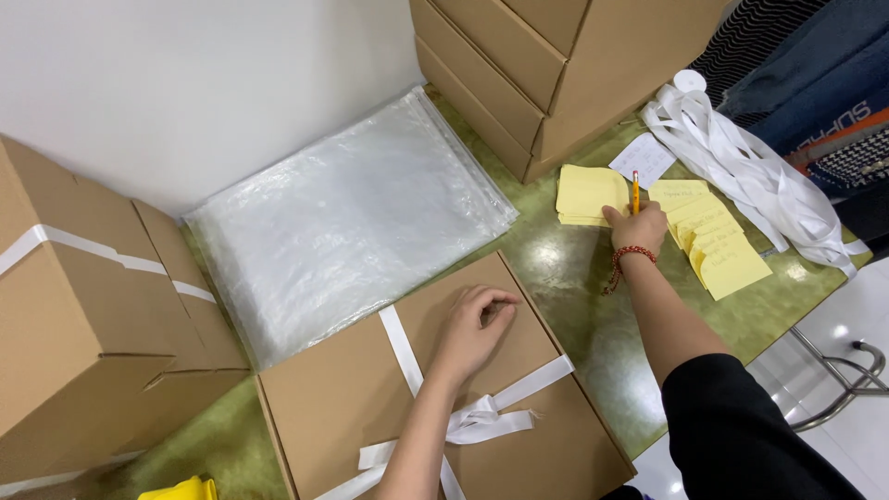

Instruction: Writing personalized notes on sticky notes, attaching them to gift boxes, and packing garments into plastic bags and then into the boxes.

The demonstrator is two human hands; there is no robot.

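A glossy green table (574, 278) stands against a plain white wall. Nearest, a flat brown cardboard box (370, 398) tied crosswise with white ribbon (482, 421) lies under the left hand (472, 329), fingers curled loosely on the lid, gripping nothing. Behind it lies a stack of clear, crinkled plastic bags (343, 222). Farther right, the right hand (637, 227), a red beaded bracelet at its wrist, pinches a yellow pencil (635, 190) upright beside a pad of yellow sticky notes (585, 194). More notes, loose white ribbon and stacked cartons (546, 65) lie beyond, partly cut off.
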